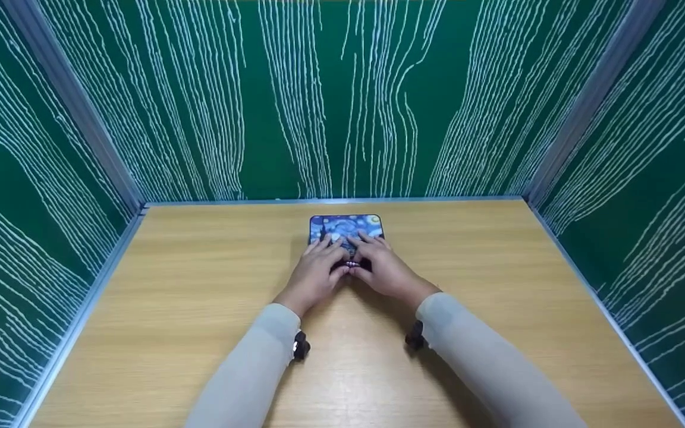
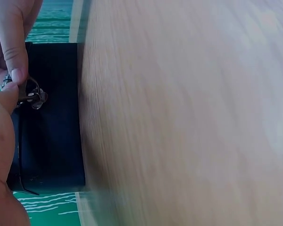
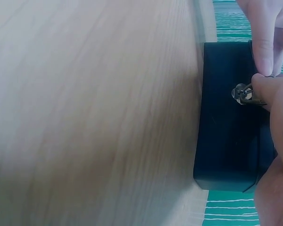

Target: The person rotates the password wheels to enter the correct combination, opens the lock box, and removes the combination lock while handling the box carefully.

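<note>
A box (image 1: 345, 226) with a blue and yellow swirling painted lid and dark sides sits at the far middle of the table. In the left wrist view its plain dark front (image 2: 52, 146) carries a metal hasp. From the hasp hangs a small padlock (image 3: 247, 97) with a curved shackle, its body mostly covered by fingertips. My left hand (image 1: 316, 272) pinches the padlock from the left, thumb at its lower side. My right hand (image 1: 387, 269) pinches it from the right, thumb tip close to the left one. Other fingers of both hands rest on the lid.
A wooden table (image 1: 200, 285) extends around the box. Green walls with white wavy lines (image 1: 295, 89) stand behind and at both sides, joined by grey metal posts (image 1: 81, 113). Small dark devices (image 1: 301, 346) sit at both wrists.
</note>
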{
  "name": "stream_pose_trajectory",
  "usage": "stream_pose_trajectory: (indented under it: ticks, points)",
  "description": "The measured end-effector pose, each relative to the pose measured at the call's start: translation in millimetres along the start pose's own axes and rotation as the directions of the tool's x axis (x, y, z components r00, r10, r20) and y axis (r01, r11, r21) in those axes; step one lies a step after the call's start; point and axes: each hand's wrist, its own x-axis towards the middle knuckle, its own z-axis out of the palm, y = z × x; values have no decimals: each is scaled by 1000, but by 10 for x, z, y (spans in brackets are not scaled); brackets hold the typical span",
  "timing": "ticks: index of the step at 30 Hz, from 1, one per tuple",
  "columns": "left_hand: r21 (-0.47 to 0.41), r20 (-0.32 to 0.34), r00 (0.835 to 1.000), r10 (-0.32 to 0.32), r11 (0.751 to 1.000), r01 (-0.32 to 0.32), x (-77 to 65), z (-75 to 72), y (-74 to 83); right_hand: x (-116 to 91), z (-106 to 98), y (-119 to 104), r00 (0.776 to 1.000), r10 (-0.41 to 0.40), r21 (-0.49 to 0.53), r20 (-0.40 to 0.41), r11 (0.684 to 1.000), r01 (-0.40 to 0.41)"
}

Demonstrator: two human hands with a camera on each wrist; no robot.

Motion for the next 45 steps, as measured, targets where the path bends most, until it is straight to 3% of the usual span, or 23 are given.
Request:
stream_pose_trajectory:
  ticks: [9, 20, 29, 45]
  points:
    - [-9, -9, 1000, -23, 1000, 23, -4, 15, -5, -9, 4, -2, 998, 58, 22, 23, 998, -59]
    - [-17, 11, 999, -52, 999, 52, -7, 17, -6, -17, 5, 11, 999, 39, 35, 18, 999, -40]
    - [-21, -29, 999, -19, 1000, 18, -16, 38, -13, -12, 18, 8, 1000, 27, 18, 11, 999, -27]
    - [2, 14, 999, -35, 999, 35, 4, 7, 7, 1, 10, 22, 998, 63, 19, 23, 998, -64]
